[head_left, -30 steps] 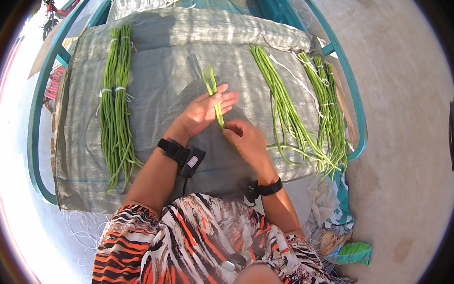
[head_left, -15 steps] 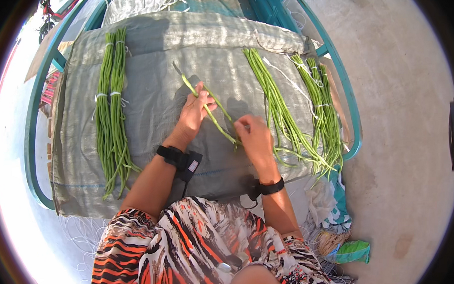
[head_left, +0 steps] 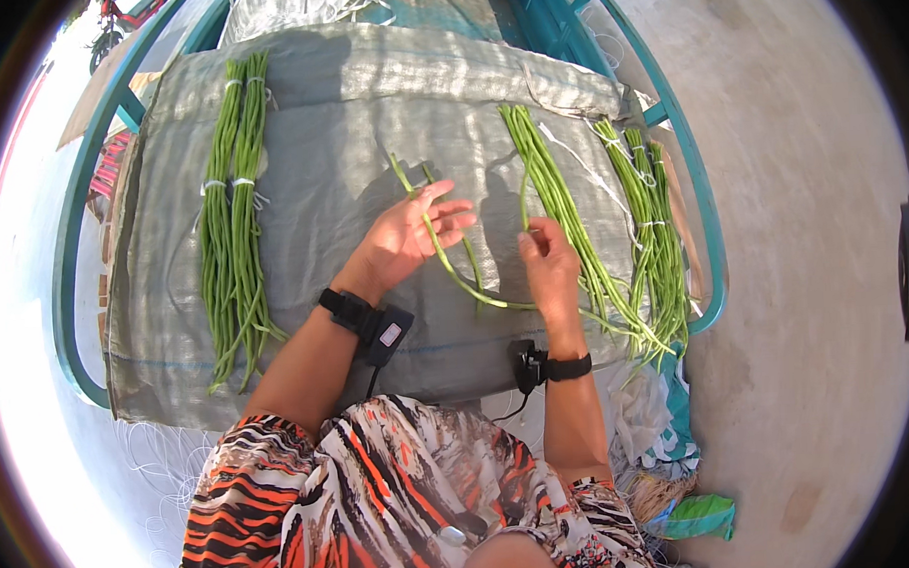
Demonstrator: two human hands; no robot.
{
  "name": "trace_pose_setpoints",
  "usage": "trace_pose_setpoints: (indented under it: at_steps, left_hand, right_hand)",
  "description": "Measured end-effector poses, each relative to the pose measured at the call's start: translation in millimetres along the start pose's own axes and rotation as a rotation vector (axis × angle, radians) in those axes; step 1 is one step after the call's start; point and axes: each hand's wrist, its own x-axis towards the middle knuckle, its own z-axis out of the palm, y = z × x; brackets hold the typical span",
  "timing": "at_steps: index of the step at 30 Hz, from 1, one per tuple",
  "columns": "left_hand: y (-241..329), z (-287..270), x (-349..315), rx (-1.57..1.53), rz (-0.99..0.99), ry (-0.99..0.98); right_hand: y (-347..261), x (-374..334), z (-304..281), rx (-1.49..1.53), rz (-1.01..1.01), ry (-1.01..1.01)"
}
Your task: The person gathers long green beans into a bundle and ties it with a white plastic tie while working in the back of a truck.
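A long green bean [head_left: 460, 281] lies across the fingers of my left hand [head_left: 413, 235], which holds it with the fingers mostly stretched out. Its lower part curves right and passes behind my right wrist. Another thin bean [head_left: 473, 258] hangs just beyond those fingers. To the right, the closed thumb and fingers of my right hand [head_left: 551, 261] pinch a bean [head_left: 524, 196] whose tip points up. That hand is beside a loose bunch of long beans [head_left: 562, 195], which has no visible tie around it.
Two tied bean bundles [head_left: 235, 212] lie at the left of the grey woven sheet [head_left: 329, 138], and several more tied bundles [head_left: 652, 197] at the right. White string [head_left: 591, 176] lies between bunches. A teal metal frame [head_left: 711, 225] surrounds the sheet. Bags [head_left: 695, 516] sit below right.
My right hand has moved right toward the loose bunch and now pinches an upright bean. My left hand has shifted slightly right, its fingers spreading, and the bean across it bends more.
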Motion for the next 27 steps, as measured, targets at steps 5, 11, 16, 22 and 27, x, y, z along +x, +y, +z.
trace_pose_setpoints:
  at_steps: [5, 11, 16, 22, 27]
  left_hand:
    - [-3, -10, -1, -0.036, -0.068, -0.029]
    - [2, -6, 2, -0.112, -0.011, 0.029]
    - [3, -4, 1, -0.119, 0.062, -0.076]
    - [0, -10, 3, -0.157, 0.134, -0.187]
    - [-3, -14, 3, -0.192, 0.128, -0.233]
  right_hand:
    - [-31, -33, 18, 0.069, -0.04, -0.243]
    - [-40, -52, 5, -0.11, -0.122, -0.349]
    - [-23, -56, -3, -0.092, -0.071, -0.351]
    - [-17, -66, -18, -0.094, 0.017, -0.34]
    - [-9, -66, -20, -0.166, 0.033, -0.367]
